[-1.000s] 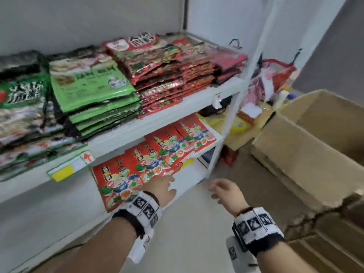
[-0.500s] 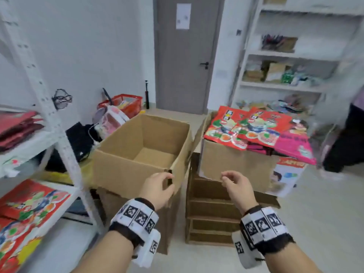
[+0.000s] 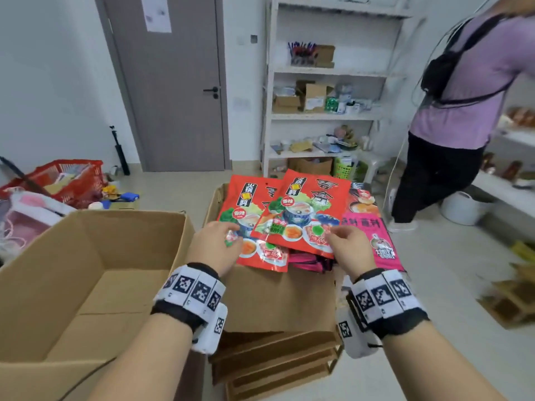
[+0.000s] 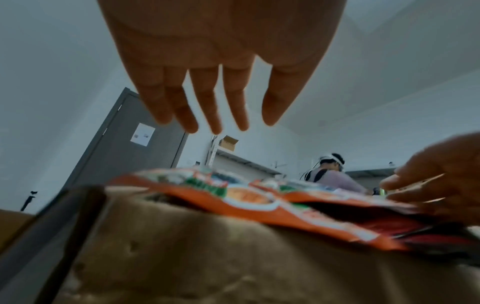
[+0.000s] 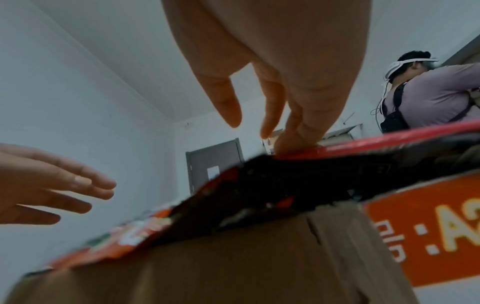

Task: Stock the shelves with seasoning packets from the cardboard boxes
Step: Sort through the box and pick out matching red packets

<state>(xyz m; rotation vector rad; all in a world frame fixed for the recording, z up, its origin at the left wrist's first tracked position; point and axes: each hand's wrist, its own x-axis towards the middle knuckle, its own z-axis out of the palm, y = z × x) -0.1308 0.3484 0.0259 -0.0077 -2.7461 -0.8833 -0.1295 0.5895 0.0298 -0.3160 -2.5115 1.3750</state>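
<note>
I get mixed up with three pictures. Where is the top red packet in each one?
Head: the top red packet lies mid-picture on the full cardboard box.
Left wrist: mid-right, by the right hand.
Right wrist: its red edge sits right of centre, under a fingertip.
Shared landmark: the grey door.

Readable print on packets and box

The red seasoning packets (image 3: 301,209) carry large Chinese characters and a small "香辣" badge; the pink packet (image 3: 373,241) has Chinese lettering, blurred. The brown cardboard box's orange label (image 5: 426,232) shows ":A", cut off. The wristbands (image 3: 194,290) bear square black-and-white code markers.
</note>
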